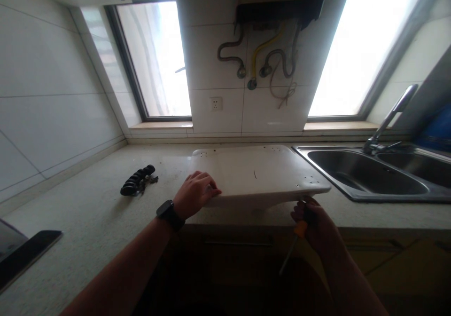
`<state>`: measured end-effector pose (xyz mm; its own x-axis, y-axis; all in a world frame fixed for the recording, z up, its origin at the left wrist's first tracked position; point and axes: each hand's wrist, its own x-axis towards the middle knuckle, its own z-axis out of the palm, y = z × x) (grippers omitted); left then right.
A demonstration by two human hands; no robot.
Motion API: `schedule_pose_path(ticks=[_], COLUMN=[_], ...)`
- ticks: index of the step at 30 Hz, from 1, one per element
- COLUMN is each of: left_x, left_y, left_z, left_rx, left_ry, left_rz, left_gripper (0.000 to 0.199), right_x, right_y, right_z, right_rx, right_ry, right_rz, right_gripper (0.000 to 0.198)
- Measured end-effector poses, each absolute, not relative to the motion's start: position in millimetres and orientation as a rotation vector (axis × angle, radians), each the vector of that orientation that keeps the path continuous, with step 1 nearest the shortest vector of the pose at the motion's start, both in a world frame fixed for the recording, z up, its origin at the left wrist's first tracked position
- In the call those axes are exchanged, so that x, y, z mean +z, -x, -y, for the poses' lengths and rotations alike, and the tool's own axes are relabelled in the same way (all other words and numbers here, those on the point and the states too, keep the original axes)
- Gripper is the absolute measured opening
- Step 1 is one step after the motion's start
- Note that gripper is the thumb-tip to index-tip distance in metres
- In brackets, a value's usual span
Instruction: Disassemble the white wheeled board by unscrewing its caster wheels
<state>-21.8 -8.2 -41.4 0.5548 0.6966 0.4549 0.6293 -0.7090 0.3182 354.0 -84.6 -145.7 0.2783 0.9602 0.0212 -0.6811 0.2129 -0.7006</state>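
A pale board [239, 170] with rounded corners lies on the counter, small holes grouped near its corners. A short dark mark shows on its top face. Its front edge is raised above the countertop. My left hand [198, 191], with a dark watch on the wrist, is closed at the board's front left edge, fingers curled over the top. My right hand [313, 219] grips a screwdriver [300, 230] with an orange and black handle, its shaft pointing down and towards me. The fingers of that hand also touch the board's underside near the front right corner.
Black ring-shaped parts with small metal pieces [139, 180] lie on the left of the counter [95, 240]. A dark flat object [31, 255] sits at the far left. A steel sink [352, 191] with a faucet [391, 118] is on the right. Hoses [259, 55] hang at the back wall.
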Motion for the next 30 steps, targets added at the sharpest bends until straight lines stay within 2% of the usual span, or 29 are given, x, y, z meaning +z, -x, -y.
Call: schedule_pose_path(ticks=[6,19,26,30], left_x=[-37,-43,-36,-18], left_y=[34,29,26,47], left_z=[1,-2,5,-3], left_rx=[0.676,0.884,1.112,1.092], left_ry=[-2.678,-2.568,-2.364,-2.159], left_rz=[-0.954,-1.019,-1.033,-1.027], left_gripper=[0.027,0.007,0.018,0.028], right_x=[-147,-150,-147,-149], right_y=[-357,-363,-361,-364], right_z=[86,87,88,85], right_rx=[1.254,1.296,1.307,1.291], right_ry=[0.696,0.769,0.795,0.820], right_rz=[0.534,0.584,0.572,0.549], right_gripper=[0.022,0.021,0.021,0.026])
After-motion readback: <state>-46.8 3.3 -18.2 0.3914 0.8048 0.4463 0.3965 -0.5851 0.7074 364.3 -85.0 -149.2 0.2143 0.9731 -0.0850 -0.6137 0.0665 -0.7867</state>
